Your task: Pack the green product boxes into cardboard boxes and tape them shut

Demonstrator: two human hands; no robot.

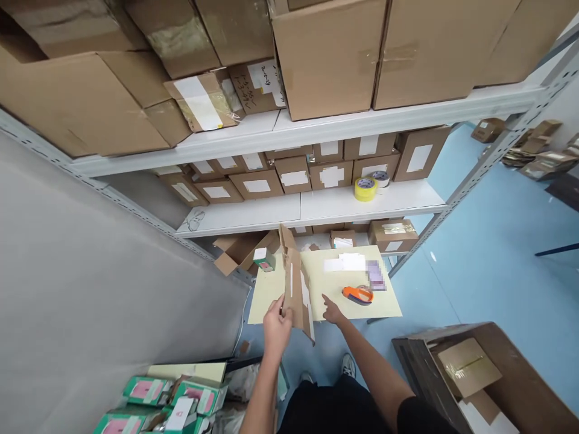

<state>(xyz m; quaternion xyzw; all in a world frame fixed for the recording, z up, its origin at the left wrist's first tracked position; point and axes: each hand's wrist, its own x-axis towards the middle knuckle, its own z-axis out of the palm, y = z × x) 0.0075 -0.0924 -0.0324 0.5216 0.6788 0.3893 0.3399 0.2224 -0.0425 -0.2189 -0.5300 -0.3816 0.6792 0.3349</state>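
Note:
My left hand [277,325] grips the lower left edge of a flattened cardboard box [295,290], which is tilted up over the table's front edge. White patches show on the cardboard. To its right, my right hand [332,309] is apart from the cardboard, with its index finger stretched out above the pale yellow tabletop [271,298]. An orange tape dispenser [358,295] lies beyond that hand to the right. White paper sheets [346,263] and a blurred purple item [375,275] lie behind the dispenser. A small green and white box [264,259] stands left of the cardboard.
Shelves [253,212] behind the table bear cardboard boxes and a roll of yellow tape [365,188]. An open carton [246,247] sits behind the table's left corner. Green and pink boxes [147,390] lie at lower left. A large bin [520,343] holding cardboard stands at lower right.

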